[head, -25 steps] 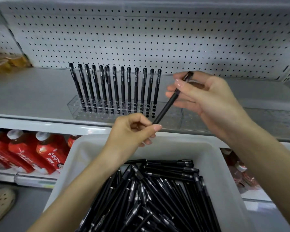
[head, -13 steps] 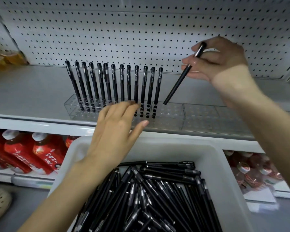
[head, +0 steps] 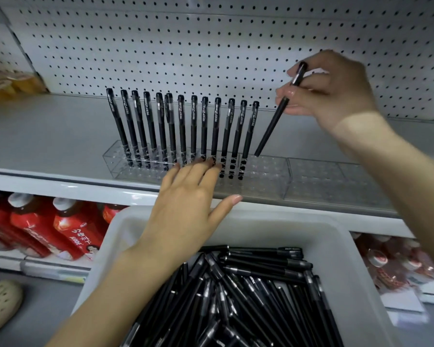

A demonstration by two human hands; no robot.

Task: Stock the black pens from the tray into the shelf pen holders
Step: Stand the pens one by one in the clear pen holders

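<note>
Fingers (head: 290,92) of right hand (head: 336,91), upper right of frame, pinching held pen (head: 271,128) near its capped top end. Pen slanted, lower end down-left at top of clear pen holder (head: 268,179), just right of last standing pen; whether inside a hole, impossible to tell.

Left hand (head: 186,204), centre of frame, flat with straight, spread fingers, holding nothing. Fingertips touching the holder's front, in front of row of pens (head: 193,128); thumb stretched right over front lip of shelf (head: 48,136).

Row of black pens upright in left part of holder, caps up, white print along each barrel reading roughly "TEST 2". Right part of holder unfilled, second holder (head: 323,181) beside it to the right.

White tray (head: 348,259) along bottom of frame, heaped with loose pens (head: 248,296), all black, lying crisscross.

White pegboard (head: 186,46) across the top. Yellow packs (head: 8,83) blurred at upper left. Red bottles (head: 60,229) with white caps at lower left, white label writing seen upside down, not legible. Beige perforated shoe (head: 0,304) in bottom left corner.
</note>
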